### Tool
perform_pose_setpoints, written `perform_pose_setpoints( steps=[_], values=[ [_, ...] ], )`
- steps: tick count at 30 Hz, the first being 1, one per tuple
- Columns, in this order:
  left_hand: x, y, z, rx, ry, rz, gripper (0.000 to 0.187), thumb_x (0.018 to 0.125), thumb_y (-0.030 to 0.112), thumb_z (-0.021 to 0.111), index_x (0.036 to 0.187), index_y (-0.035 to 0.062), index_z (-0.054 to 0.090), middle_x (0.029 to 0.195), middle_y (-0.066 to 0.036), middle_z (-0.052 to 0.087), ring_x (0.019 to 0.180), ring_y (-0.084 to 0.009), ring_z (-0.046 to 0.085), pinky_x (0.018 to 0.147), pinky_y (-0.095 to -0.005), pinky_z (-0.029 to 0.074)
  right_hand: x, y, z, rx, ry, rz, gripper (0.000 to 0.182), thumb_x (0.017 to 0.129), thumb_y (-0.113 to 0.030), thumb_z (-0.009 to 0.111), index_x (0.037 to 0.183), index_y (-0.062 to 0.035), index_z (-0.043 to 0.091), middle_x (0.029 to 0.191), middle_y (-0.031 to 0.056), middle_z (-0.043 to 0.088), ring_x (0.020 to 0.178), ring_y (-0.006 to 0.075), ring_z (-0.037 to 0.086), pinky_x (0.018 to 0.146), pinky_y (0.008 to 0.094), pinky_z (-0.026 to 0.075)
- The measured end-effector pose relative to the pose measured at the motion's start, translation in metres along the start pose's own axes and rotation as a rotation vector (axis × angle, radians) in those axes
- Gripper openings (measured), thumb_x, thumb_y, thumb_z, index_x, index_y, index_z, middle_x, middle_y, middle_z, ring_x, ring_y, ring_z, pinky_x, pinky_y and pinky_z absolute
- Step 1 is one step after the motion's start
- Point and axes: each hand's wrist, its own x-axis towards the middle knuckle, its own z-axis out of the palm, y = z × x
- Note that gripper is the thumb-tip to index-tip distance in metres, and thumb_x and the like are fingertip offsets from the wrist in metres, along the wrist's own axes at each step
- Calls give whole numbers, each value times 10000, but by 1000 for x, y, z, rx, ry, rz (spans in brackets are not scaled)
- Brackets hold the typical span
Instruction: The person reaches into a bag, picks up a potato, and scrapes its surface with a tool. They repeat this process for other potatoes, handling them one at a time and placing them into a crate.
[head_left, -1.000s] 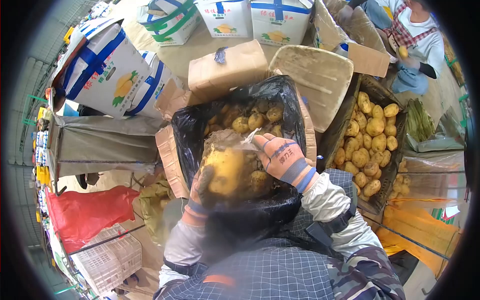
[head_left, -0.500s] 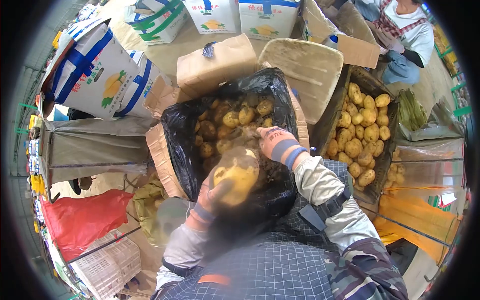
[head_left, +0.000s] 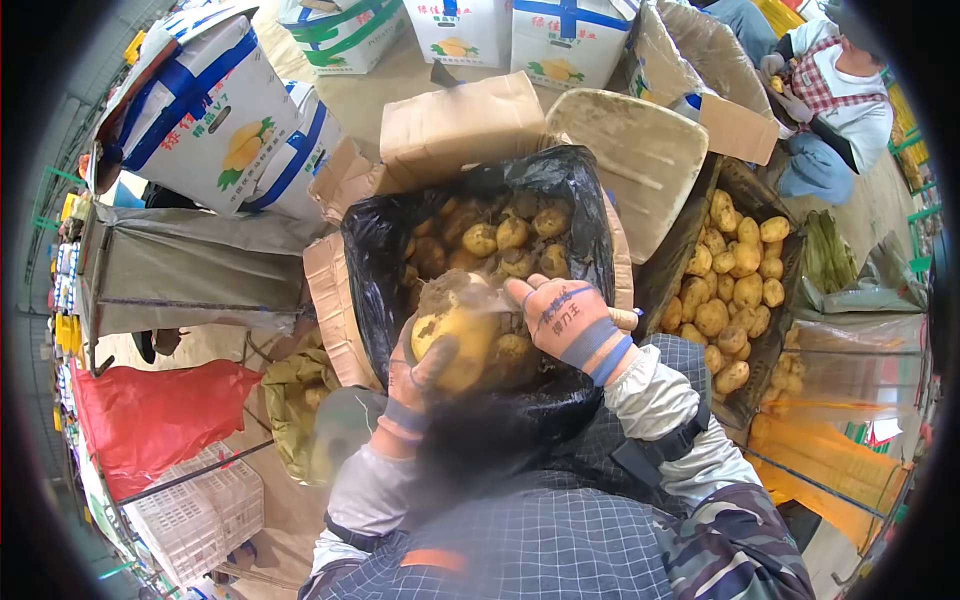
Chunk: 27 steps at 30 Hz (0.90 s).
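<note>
My left hand (head_left: 412, 372), in a soiled orange glove, is wrapped round a large potato (head_left: 462, 345) with dark soil on its upper part. My right hand (head_left: 562, 315), gloved too, is closed on a knife; the butt of its pale wooden handle (head_left: 626, 318) sticks out on the right. The thin blurred blade lies against the potato's upper right side. Both hands are over a cardboard box (head_left: 340, 315) lined with a black plastic bag (head_left: 365, 245). Several soil-covered potatoes (head_left: 495, 237) lie in it.
At right stands a dark crate (head_left: 692, 200) of cleaner potatoes (head_left: 735, 290). A beige plastic lid or tray (head_left: 630, 165) leans behind the box. Printed white cartons (head_left: 225, 130) stand left and behind. A co-worker (head_left: 835, 90) sits at the far right. Red cloth (head_left: 165, 420) hangs at left.
The view has shifted slightly, moving the surroundings. The right hand has turned, so the handle butt now shows. The potato stays in my left hand, with its soiled top tilted more upward.
</note>
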Motion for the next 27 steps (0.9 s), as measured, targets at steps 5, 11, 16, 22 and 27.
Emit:
perform_pose_setpoints(
  steps=[5, 11, 16, 22, 27],
  values=[
    [3, -10, -5, 182, -114, 90, 766, 813, 361, 766, 1415, -11, 476, 1268, -125, 624, 1146, -208, 603, 985, -354, 492, 13, 19, 14, -78, 11, 183, 226, 905, -148, 570, 1120, -151, 642, 888, 89, 695, 831, 267, 710, 671, 395, 560],
    [-2, 0, 7, -73, -201, 23, 768, 825, 367, 711, 1437, -20, 454, 1307, -135, 608, 1161, -225, 601, 1000, -362, 486, 15, 35, 2, 208, -17, 333, 349, 946, -238, 592, 1255, -88, 652, 1099, 195, 710, 1005, 371, 681, 870, 426, 542],
    [-5, -4, -1, -403, -251, -15, 825, 854, 427, 734, 1485, 8, 406, 1411, -180, 545, 1275, -316, 569, 1065, -440, 485, 14, 36, 4, 881, 116, 210, 312, 916, -191, 604, 1187, -52, 671, 1048, 167, 723, 953, 310, 703, 853, 383, 537],
    [-6, 0, 7, -414, -183, 14, 842, 841, 432, 682, 1483, -32, 399, 1364, -179, 575, 1210, -279, 598, 1011, -384, 496, 5, 9, -30, 1421, -11, 213, 487, 927, -290, 686, 1299, 16, 611, 1172, 117, 689, 1071, 187, 632, 949, 312, 496],
    [0, 0, 3, -255, -257, 40, 871, 813, 404, 749, 1484, -23, 395, 1383, -190, 561, 1243, -307, 593, 1044, -424, 498, 4, 20, -13, 1435, -63, 140, 687, 860, -303, 801, 1361, 82, 533, 1291, 172, 643, 1178, 217, 598, 1047, 323, 448]
  ],
)
